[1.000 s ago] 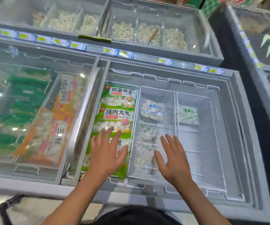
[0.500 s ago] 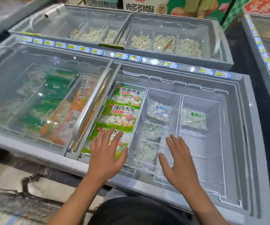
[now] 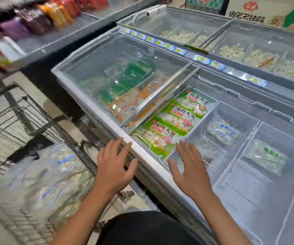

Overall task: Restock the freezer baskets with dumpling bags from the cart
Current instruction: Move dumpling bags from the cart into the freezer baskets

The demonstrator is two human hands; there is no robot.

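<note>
Both hands hover spread and empty at the freezer's (image 3: 107, 119) near edge. The left hand (image 3: 115, 167), fingers splayed and straight, is over the white rim, holding nothing; whether the fingertips touch the rim cannot be told. The right hand (image 3: 189, 171), equally flat and open, sits just inside the rim, its fingertips at the near end of a green bag (image 3: 157, 137); contact is unclear. Two more green bags (image 3: 183, 114) lie beyond it in the same basket. The middle basket (image 3: 231, 117) holds a clear dumpling bag (image 3: 222, 132) toward its far end, well beyond the right hand; the right basket (image 3: 284, 135) holds another (image 3: 264, 156). Left of the left hand, the wire cart (image 3: 18, 110) carries a blurred heap of clear dumpling bags (image 3: 41, 183).
</note>
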